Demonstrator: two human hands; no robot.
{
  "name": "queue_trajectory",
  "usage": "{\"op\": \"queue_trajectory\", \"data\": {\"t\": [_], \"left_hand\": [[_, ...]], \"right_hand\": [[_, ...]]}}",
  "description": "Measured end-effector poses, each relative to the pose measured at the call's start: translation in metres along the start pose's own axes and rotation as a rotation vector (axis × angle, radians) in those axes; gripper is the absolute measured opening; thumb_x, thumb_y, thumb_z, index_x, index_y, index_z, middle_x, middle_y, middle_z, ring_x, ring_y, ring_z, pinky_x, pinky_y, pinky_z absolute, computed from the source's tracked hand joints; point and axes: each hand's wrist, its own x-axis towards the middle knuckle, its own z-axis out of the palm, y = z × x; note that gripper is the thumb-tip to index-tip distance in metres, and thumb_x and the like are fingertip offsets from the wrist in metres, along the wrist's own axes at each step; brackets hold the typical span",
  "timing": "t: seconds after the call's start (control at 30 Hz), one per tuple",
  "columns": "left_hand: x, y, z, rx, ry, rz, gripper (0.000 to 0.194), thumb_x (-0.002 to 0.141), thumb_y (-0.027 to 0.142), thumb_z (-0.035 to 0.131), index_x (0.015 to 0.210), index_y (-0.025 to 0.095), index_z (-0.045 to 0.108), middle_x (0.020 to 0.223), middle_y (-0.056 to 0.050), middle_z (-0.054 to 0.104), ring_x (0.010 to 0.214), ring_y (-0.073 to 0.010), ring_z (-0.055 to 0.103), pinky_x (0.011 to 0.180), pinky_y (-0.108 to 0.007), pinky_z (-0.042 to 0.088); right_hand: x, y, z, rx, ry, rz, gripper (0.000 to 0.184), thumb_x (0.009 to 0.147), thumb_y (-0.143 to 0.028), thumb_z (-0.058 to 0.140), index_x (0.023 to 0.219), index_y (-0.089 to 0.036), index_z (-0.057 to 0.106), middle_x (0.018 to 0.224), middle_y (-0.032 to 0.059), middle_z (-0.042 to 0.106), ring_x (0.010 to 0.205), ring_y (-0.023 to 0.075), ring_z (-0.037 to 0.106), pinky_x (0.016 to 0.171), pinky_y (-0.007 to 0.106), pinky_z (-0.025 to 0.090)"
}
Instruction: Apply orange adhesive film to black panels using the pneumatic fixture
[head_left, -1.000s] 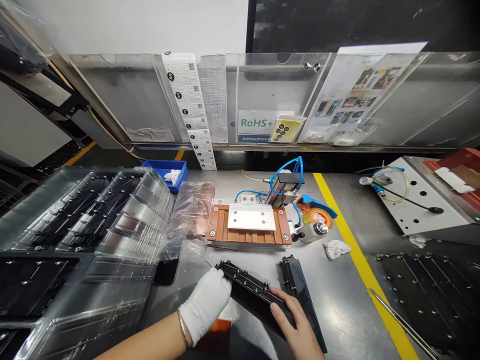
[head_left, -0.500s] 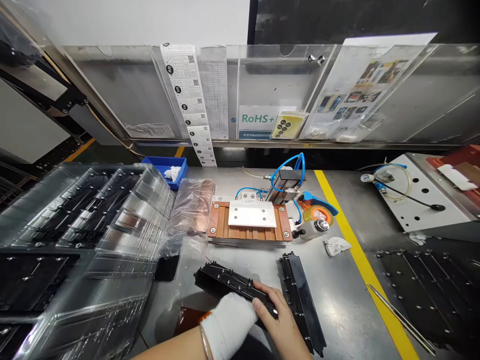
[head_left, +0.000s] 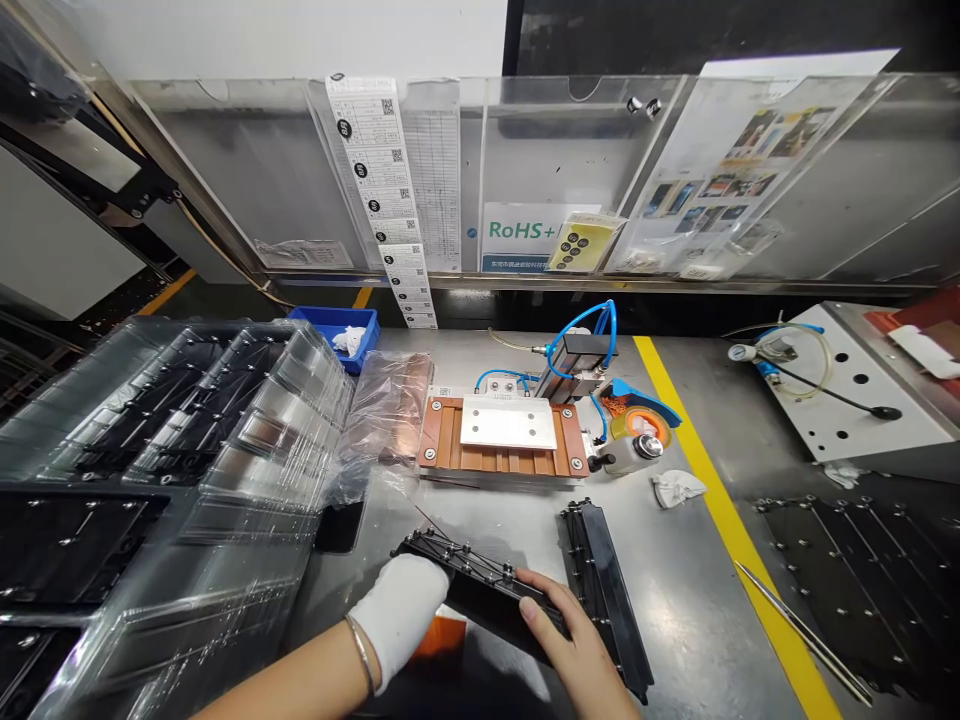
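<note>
- Head view, looking down on a steel bench (head_left: 697, 640), with both hands at the lower centre of the frame.
- A black studded plate (head_left: 487, 590) is gripped between the two hands and is held at a slant, low in the frame.
- The left hand (head_left: 397, 615), in a white glove, is closed on the plate's left end; a thin bangle (head_left: 361, 655) is worn at the wrist.
- The fingers (head_left: 544, 610) of the bare right hand (head_left: 577, 650) are curled firmly over the plate's right end.
- An orange film (head_left: 439, 637) is seen below the plate.
- A second black studded plate (head_left: 604, 600) lies on the bench just right of the right hand.
- Above centre, a copper fixture (head_left: 442, 440) topped by a white pad (head_left: 508, 422) is placed beside a pneumatic cylinder (head_left: 577, 355) with blue tubing.
- At left, clear plastic trays (head_left: 225, 480) are stacked.
</note>
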Motion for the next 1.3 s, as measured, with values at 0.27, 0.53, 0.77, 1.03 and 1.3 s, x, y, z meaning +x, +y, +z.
{"op": "queue_trajectory", "data": {"t": [0.27, 0.53, 0.77, 1.03, 1.3], "left_hand": [[-0.046, 0.054, -0.064, 0.263, -0.169, 0.076, 0.035, 0.091, 0.044, 0.052, 0.079, 0.024, 0.078, 0.079, -0.01, 0.076, 0.077, -0.034, 0.072, 0.08, -0.048, 0.053], [-0.028, 0.026, -0.043, -0.8, -0.723, 0.264, 0.065, 0.09, 0.062, 0.049, 0.145, 0.028, 0.045, 0.139, -0.007, 0.059, 0.13, -0.0281, 0.052, 0.114, -0.042, 0.034], [-0.049, -0.007, 0.022, -1.406, -0.197, -0.381, 0.058, 0.077, 0.066, 0.066, 0.113, 0.021, 0.069, 0.089, -0.004, 0.073, 0.089, -0.0229, 0.067, 0.088, -0.037, 0.052], [-0.065, -0.017, 0.035, -1.332, 0.138, -0.382, 0.058, 0.071, 0.066, 0.072, 0.108, 0.021, 0.072, 0.112, -0.01, 0.073, 0.132, -0.0321, 0.051, 0.114, -0.047, 0.039], [-0.075, -0.003, 0.046, -1.271, 0.256, -0.262, 0.048, 0.067, 0.049, 0.082, 0.105, 0.021, 0.074, 0.125, -0.012, 0.068, 0.14, -0.0374, 0.039, 0.121, -0.054, 0.025]], "right_hand": [[0.013, -0.009, -0.047, -0.198, -0.264, 0.005, 0.055, 0.084, -0.061, 0.054, 0.125, -0.026, 0.063, 0.129, 0.011, 0.058, 0.126, 0.0322, 0.052, 0.113, 0.05, 0.035], [0.018, -0.086, -0.066, -0.172, -0.714, -0.139, 0.075, 0.073, -0.059, 0.073, 0.14, -0.034, 0.049, 0.144, 0.0057, 0.05, 0.132, 0.0302, 0.046, 0.114, 0.045, 0.034], [0.035, -0.069, -0.035, -0.329, -0.132, -0.328, 0.038, 0.096, -0.05, 0.045, 0.128, -0.031, 0.056, 0.124, 0.0075, 0.057, 0.109, 0.0225, 0.061, 0.096, 0.04, 0.051], [0.022, -0.067, -0.008, -0.561, -0.056, -0.643, 0.023, 0.099, -0.028, 0.043, 0.106, -0.026, 0.065, 0.084, 0.0004, 0.064, 0.062, 0.0144, 0.063, 0.058, 0.028, 0.049], [0.032, -0.065, 0.011, -0.688, 0.008, -0.763, 0.026, 0.102, -0.028, 0.039, 0.102, -0.023, 0.065, 0.08, 0.0009, 0.064, 0.065, 0.015, 0.065, 0.056, 0.027, 0.042]]}}
